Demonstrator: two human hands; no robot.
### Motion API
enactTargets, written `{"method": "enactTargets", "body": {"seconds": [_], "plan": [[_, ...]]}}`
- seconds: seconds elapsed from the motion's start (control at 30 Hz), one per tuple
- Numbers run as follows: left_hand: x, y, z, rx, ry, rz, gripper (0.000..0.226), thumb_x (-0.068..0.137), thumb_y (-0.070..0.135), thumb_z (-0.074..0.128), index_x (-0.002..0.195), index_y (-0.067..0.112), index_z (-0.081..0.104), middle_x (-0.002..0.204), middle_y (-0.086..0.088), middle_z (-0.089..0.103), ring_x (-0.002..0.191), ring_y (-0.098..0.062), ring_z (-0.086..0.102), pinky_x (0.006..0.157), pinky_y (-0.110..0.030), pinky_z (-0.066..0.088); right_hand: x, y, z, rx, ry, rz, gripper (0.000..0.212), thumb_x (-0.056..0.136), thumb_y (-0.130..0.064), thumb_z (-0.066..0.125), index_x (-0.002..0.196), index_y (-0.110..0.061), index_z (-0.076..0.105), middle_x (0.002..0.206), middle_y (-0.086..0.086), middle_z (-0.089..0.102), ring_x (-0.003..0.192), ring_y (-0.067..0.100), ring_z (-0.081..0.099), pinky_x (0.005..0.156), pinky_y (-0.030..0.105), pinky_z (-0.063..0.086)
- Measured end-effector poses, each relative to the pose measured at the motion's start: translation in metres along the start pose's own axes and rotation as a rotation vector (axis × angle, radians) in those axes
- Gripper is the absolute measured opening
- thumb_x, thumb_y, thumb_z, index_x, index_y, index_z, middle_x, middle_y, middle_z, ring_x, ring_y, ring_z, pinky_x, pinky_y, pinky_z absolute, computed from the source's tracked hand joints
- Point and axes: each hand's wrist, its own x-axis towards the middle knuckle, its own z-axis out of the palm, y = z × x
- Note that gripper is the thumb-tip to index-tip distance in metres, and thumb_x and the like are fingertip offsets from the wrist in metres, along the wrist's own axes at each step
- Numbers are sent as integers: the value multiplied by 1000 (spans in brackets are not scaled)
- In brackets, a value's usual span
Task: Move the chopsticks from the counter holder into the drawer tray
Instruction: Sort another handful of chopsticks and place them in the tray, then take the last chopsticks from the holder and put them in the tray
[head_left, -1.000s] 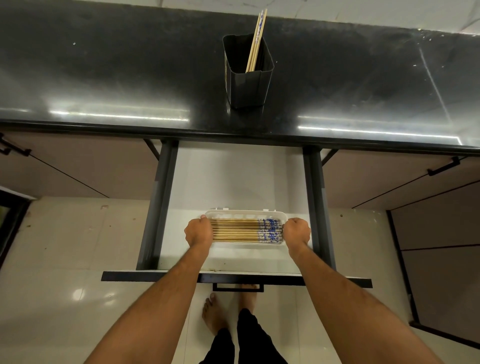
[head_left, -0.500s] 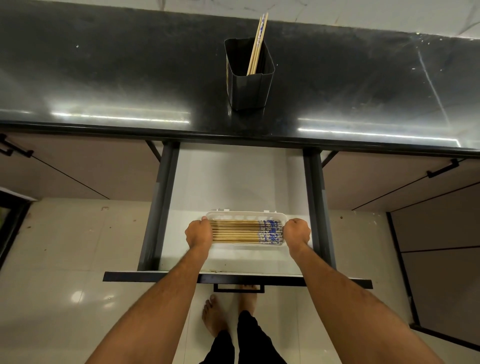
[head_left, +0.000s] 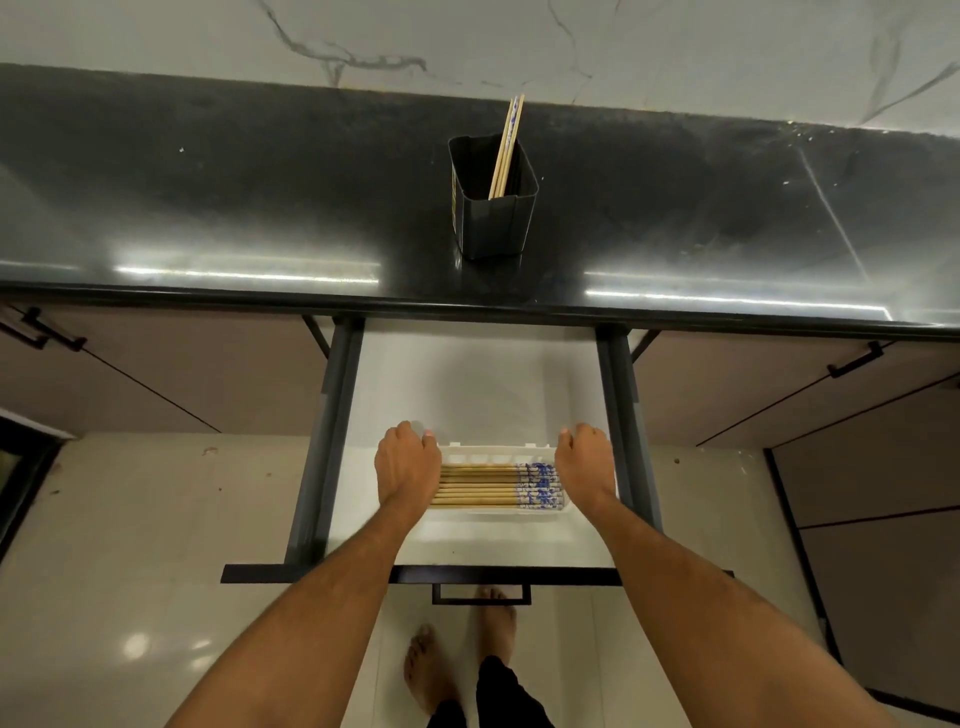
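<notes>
Gripping the white tray's left end, the left hand has its fingers curled over the far rim. Tray sits in the open drawer, near its front. Flat inside it, a row of chopsticks lies side by side, blue-patterned ends pointing right. The right hand grips the right end likewise, fingers curled over the rim. Judgement: tray is being seated or squared. Keep both ends level and move them together, so the row does not roll or cross. On the counter behind, the black holder has about 3 chopsticks left standing in it; task unfinished.
</notes>
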Motion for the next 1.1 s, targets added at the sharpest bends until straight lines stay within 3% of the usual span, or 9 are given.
{"method": "enactTargets", "body": {"seconds": [0.07,0.2,0.33,0.43,0.73,1.1], "plan": [[2,13,-13,74,60,119,37,103,32,48,127,6,57,122,-11,63,111,-25,59,100,-40,46,-1,-14,-10,-102,44,-142,29,108,-29,43,118,-6,58,117,9,58,108,21,53,93,31,47],[4,39,-40,179,189,388,35,99,28,54,126,7,55,122,-12,62,113,-27,58,107,-40,43,-2,-42,-35,-292,137,-381,35,108,-30,42,130,-5,53,126,12,58,115,24,54,102,37,50],[14,70,-71,260,203,519,53,101,32,47,146,4,43,147,-15,50,141,-31,43,124,-43,22,1,-75,-65,-409,213,-469,48,108,-32,40,143,0,46,142,19,53,132,31,50,115,41,42],[23,99,-101,308,268,604,59,102,35,43,152,3,36,153,-16,44,147,-31,35,127,-45,17,5,-103,-92,-477,244,-506,56,109,-34,36,154,-1,34,156,19,41,147,33,37,122,43,32],[41,191,-182,359,446,747,61,102,38,42,151,3,36,153,-15,45,145,-30,37,125,-47,23,18,-183,-170,-495,471,-663,53,107,-34,42,150,-2,40,152,18,47,144,31,42,120,43,36],[97,287,-200,391,535,852,58,101,35,40,147,1,36,149,-16,44,144,-30,37,125,-47,22,93,-259,-225,-445,591,-764,50,104,-30,50,142,1,44,142,20,53,135,33,50,115,46,42]]}}
